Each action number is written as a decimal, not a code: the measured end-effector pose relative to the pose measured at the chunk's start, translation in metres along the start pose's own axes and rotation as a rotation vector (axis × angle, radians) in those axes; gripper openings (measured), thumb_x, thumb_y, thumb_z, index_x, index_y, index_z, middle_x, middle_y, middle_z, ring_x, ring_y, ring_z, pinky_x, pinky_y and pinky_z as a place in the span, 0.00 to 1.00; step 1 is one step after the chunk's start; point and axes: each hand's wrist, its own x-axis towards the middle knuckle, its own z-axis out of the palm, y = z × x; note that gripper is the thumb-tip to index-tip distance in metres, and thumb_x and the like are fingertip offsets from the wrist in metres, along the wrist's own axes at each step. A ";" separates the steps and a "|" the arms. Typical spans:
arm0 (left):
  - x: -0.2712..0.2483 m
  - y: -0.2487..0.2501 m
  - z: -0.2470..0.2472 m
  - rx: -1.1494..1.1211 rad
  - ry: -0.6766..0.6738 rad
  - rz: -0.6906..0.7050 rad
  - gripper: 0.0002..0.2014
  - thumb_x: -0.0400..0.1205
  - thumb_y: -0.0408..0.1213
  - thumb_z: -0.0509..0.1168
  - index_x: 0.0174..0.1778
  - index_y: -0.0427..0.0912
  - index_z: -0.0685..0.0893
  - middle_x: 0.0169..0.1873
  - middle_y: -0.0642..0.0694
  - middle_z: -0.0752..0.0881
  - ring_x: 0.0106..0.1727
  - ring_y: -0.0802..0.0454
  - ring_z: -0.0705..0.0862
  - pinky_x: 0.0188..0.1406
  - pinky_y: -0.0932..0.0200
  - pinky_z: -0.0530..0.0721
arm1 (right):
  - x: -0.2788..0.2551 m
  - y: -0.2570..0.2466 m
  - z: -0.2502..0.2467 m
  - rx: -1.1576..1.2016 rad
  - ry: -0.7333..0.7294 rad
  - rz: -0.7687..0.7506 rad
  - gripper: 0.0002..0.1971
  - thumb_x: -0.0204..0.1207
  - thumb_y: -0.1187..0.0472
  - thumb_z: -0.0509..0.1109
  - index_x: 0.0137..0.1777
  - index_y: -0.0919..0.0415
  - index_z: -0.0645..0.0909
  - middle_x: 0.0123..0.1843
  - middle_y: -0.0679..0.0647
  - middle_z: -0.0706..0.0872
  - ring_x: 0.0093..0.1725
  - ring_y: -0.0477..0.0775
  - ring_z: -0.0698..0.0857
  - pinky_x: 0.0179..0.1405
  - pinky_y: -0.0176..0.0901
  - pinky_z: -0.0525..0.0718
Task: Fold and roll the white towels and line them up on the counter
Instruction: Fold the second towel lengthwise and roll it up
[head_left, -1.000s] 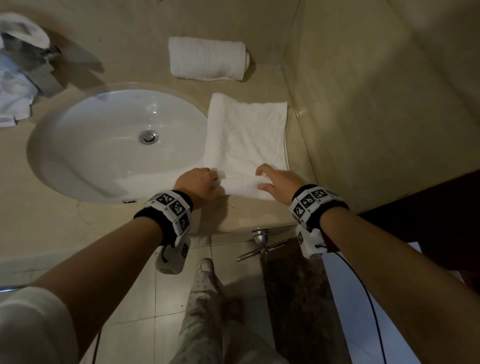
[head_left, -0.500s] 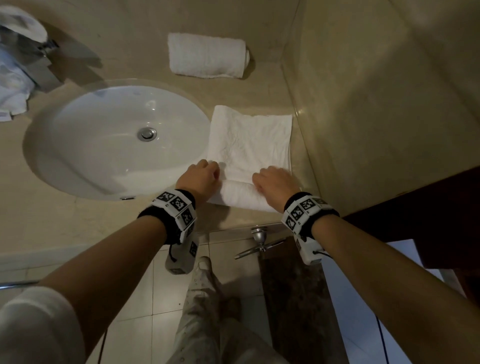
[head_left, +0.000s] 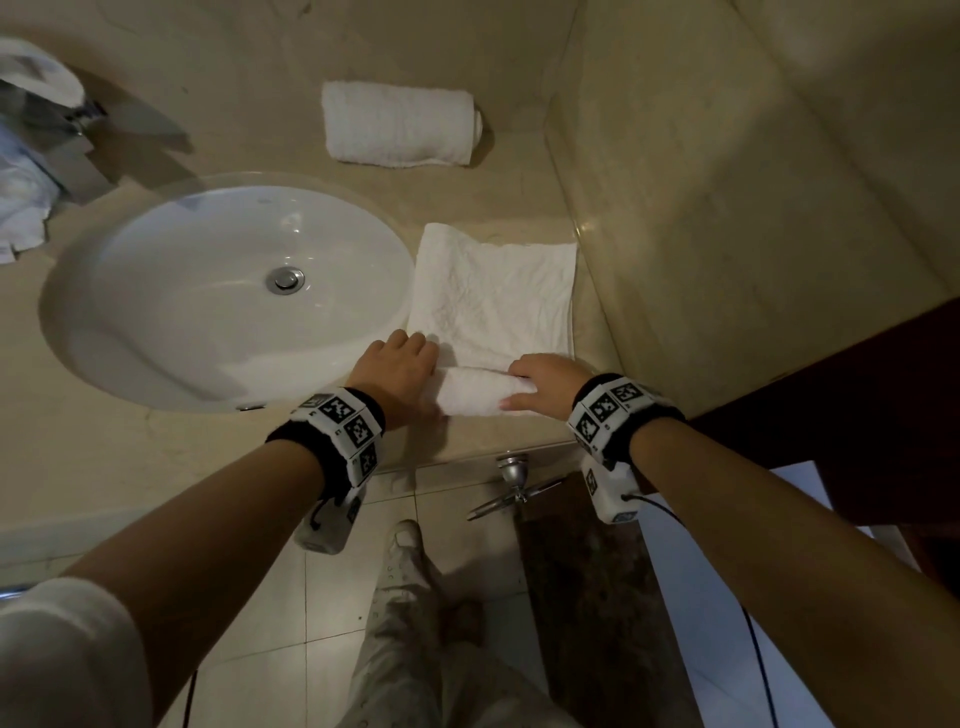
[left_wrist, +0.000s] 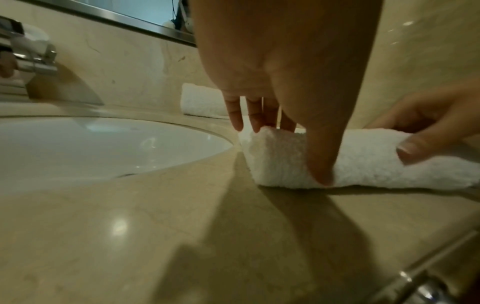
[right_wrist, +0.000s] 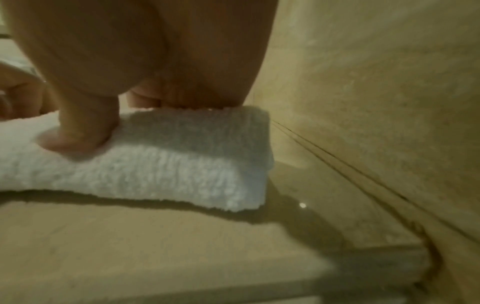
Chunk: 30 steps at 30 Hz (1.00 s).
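My left hand (head_left: 397, 371) and right hand (head_left: 540, 387) both grasp the half-rolled towel (head_left: 493, 301) at lower centre, thumbs on its near side. A finished roll (head_left: 397, 127) lies at the upper centre of the counter (head_left: 130, 452).

Place: bathroom | shown by: oval white sink (head_left: 156, 332) set into beige stone counter (head_left: 130, 457); chrome tap (left_wrist: 31, 61); rolled towel (head_left: 397, 127); tiled floor (head_left: 291, 613)

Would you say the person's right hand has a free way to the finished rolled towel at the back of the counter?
Probably yes. Only the flat part of the half-rolled towel and bare counter lie between the right hand and the finished roll, but that hand is gripping the roll underway.
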 end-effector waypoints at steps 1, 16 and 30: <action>0.001 -0.001 0.000 -0.034 0.004 0.005 0.31 0.73 0.56 0.68 0.64 0.40 0.71 0.63 0.43 0.75 0.63 0.44 0.73 0.60 0.51 0.74 | 0.000 0.001 -0.002 0.037 -0.014 0.023 0.27 0.77 0.47 0.67 0.71 0.62 0.74 0.67 0.58 0.80 0.65 0.58 0.78 0.59 0.42 0.73; 0.035 -0.009 -0.019 -0.428 -0.249 -0.108 0.19 0.87 0.47 0.51 0.65 0.36 0.74 0.59 0.34 0.82 0.59 0.38 0.80 0.54 0.54 0.72 | 0.031 0.018 -0.018 0.302 0.017 0.146 0.16 0.80 0.51 0.65 0.55 0.64 0.81 0.50 0.54 0.80 0.52 0.51 0.77 0.49 0.38 0.71; 0.039 -0.004 -0.014 -0.047 0.095 0.291 0.31 0.67 0.57 0.73 0.56 0.37 0.79 0.54 0.40 0.80 0.51 0.40 0.78 0.46 0.49 0.79 | 0.055 0.008 -0.043 0.038 -0.110 0.249 0.23 0.78 0.45 0.64 0.47 0.69 0.81 0.36 0.57 0.79 0.42 0.55 0.77 0.37 0.40 0.72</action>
